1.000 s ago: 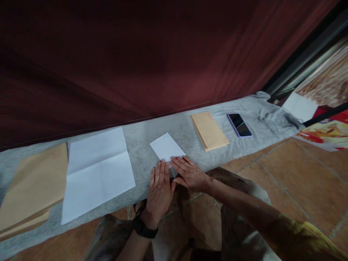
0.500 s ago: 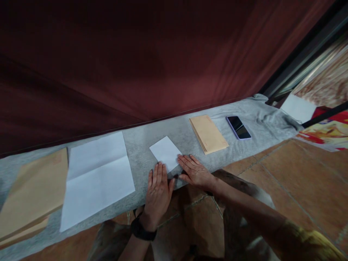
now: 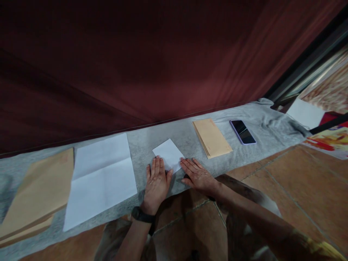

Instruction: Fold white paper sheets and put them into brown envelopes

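A small folded white paper (image 3: 169, 154) lies on the grey cloth (image 3: 141, 145) in front of me. My left hand (image 3: 156, 183) rests flat with fingers stretched out, fingertips touching the paper's near left edge. My right hand (image 3: 198, 175) also lies flat and open, its fingertips at the paper's near right corner. A dark band is on my left wrist.
A large creased white sheet (image 3: 102, 177) lies to the left, with a stack of brown envelopes (image 3: 35, 195) beyond it. To the right are a tan envelope stack (image 3: 212, 137) and a phone (image 3: 243, 132). A dark red curtain hangs behind; tiled floor lies below.
My left hand has slid forward onto the paper's near edge. My right hand has drawn off the paper toward its right corner.
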### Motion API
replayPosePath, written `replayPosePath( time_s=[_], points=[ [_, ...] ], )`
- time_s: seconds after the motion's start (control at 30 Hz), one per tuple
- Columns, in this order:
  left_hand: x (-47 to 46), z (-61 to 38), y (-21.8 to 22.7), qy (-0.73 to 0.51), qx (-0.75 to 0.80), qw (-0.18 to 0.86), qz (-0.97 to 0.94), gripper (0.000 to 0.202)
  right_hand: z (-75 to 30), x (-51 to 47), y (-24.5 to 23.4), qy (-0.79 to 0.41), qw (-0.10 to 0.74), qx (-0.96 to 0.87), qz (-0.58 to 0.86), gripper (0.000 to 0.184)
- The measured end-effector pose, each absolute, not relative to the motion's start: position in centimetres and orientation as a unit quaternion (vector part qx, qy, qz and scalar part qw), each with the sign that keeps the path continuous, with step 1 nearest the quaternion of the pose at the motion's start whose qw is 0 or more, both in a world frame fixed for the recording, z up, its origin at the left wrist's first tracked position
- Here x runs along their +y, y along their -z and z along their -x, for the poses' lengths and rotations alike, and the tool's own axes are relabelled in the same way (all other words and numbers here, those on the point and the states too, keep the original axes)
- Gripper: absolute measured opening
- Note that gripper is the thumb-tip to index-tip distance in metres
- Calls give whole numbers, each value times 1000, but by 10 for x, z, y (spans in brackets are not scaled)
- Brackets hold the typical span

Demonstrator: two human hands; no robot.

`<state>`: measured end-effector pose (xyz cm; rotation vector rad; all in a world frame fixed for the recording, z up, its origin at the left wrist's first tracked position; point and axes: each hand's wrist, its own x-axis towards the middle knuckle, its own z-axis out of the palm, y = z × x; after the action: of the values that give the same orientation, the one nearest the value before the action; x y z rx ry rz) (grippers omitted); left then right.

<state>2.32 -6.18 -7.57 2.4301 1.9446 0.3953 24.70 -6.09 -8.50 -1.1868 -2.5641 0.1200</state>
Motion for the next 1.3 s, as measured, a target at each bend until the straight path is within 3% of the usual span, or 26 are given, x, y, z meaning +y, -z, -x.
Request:
replayPosePath(
  time_s=[1.3],
  points=[
    [-26, -28, 79, -148, 664, -26, -733, 67, -246, -55, 79, -61, 144, -891, 426, 59]
  ],
)
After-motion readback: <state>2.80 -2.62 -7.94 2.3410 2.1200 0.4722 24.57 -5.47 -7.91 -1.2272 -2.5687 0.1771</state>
